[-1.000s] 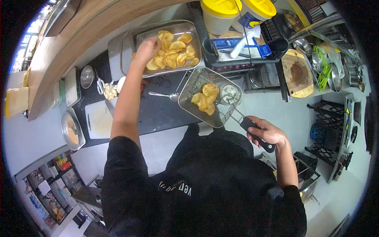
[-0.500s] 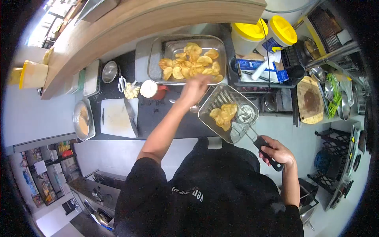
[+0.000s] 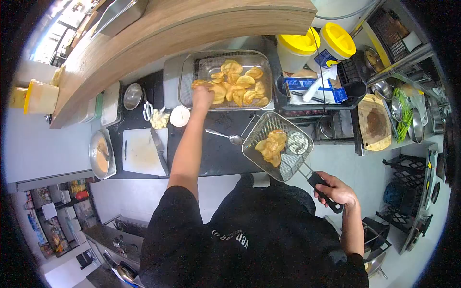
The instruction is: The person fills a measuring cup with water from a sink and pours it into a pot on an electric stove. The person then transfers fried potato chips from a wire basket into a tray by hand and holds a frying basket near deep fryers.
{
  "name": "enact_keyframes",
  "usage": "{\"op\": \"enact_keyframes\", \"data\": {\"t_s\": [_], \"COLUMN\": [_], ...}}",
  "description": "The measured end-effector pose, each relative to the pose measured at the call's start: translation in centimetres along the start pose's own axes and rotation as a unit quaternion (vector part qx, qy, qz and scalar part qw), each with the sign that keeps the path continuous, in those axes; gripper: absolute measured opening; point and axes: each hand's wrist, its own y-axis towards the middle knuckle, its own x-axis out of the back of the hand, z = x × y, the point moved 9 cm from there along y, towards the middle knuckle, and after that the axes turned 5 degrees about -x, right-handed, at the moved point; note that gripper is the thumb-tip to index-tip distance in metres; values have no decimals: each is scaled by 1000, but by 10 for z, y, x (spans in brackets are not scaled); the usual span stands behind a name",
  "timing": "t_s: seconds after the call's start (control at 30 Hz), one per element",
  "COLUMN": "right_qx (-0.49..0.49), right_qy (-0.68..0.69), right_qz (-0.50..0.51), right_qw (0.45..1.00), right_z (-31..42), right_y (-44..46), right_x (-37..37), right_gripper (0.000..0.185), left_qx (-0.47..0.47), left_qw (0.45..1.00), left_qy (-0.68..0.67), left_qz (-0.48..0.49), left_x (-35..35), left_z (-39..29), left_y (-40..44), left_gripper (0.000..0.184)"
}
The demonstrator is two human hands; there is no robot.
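My right hand (image 3: 336, 189) is wrapped around the black handle of a wire fry basket (image 3: 301, 126), held level at the counter's front edge. Inside it lies a small pile of golden potato chips (image 3: 272, 146) beside a round wire coil (image 3: 298, 143). My left hand (image 3: 202, 97) reaches over the left end of a rectangular metal mesh tray (image 3: 187, 72), its fingers closed at some chips (image 3: 201, 84); the fingertips are partly hidden. More fried chips (image 3: 235, 86) are spread across the tray's middle and right.
A spoon (image 3: 225, 136) lies on the dark counter. To the left are a white cutting board (image 3: 141, 151) with a knife, scissors (image 3: 148, 110), a white-topped cup (image 3: 180, 116) and metal bowls (image 3: 133, 97). Yellow-lidded tubs (image 3: 300, 43) stand back right. A wooden shelf (image 3: 192, 29) overhangs the counter.
My left hand has moved left, from the tray's front right edge to its left end, uncovering the spoon. My right hand keeps the basket in nearly the same place.
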Motion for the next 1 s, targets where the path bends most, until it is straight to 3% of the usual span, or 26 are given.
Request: {"op": "enact_keyframes", "data": {"t_s": [0.13, 0.23, 0.27, 0.33, 0.37, 0.43, 0.47, 0.5, 0.57, 0.6, 0.63, 0.67, 0.7, 0.73, 0.77, 0.8, 0.83, 0.9, 0.93, 1.0], "right_qx": [-5, 6, 17, 16, 16, 11, 6, 5, 2, 2, -6, -15, -13, -12, -13, -14, -17, -1, 13, 63], "right_qy": [11, 12, 15, 20, 24, 22, 20, 19, 2, -1, -3, -5, -8, -25, -41, -55, -61, -117, -112, -123], "right_qz": [-6, -8, -5, -11, -16, -13, -11, -10, -12, -8, -5, -1, -2, 17, 36, 51, 51, 90, 116, 165], "right_qw": [1000, 1000, 1000, 1000, 999, 1000, 1000, 1000, 1000, 1000, 1000, 1000, 1000, 999, 998, 997, 997, 989, 987, 977], "right_z": [0, -5, -6, -4, -4, -5, -5, -5, -3, 1, 5, 9, 17, 28, 38, 49, 59, 76, 81, 95], "right_y": [0, 3, 5, 3, 3, 3, 3, 3, 3, 2, 1, 0, 0, 0, 1, 3, 10, 23, 33, 54], "right_x": [0, 2, 2, 2, 1, 0, 0, 1, 1, -1, -3, -5, -7, -13, -20, -28, -33, -53, -66, -92], "right_gripper": [35, 35, 36, 35, 35, 35, 34, 34, 34, 34, 34, 34, 34, 33, 32, 31, 31, 30, 27, 22], "left_qx": [98, 188, 187, 228, 229, 292, 259, 261, 48, 19, -23, -78, -94, -36, -157, -108, -181, -186, -186, 128], "left_qw": [991, 940, 940, 817, 817, 830, 870, 869, 960, 964, 966, 950, 954, 961, 938, 919, 861, 755, 757, 762], "left_qy": [-82, -263, -262, -524, -523, -474, -415, -415, -189, -212, -175, -227, -219, -265, -309, -353, -413, -451, -454, -435], "left_qz": [33, 111, 111, 80, 80, -40, -61, -63, -200, -158, -191, -200, -180, -66, -14, 141, 234, 438, 431, 463], "left_x": [10, -6, -7, -29, -30, 7, 37, 33, 73, 78, 98, 108, 125, 111, 127, 123, 123, 116, 113, 64], "left_z": [28, 45, 49, 61, 66, 70, 43, 42, 18, -7, -44, -70, -101, -101, -144, -164, -185, -218, -217, -167], "left_y": [12, 12, 17, 28, 29, 20, 9, -2, -12, -29, -58, -79, -103, -123, -148, -180, -211, -270, -286, -322], "left_gripper": [27, 39, 39, 56, 56, 58, 59, 59, 61, 57, 47, 37, 29, 23, 21, 23, 19, 30, 30, 47]}}
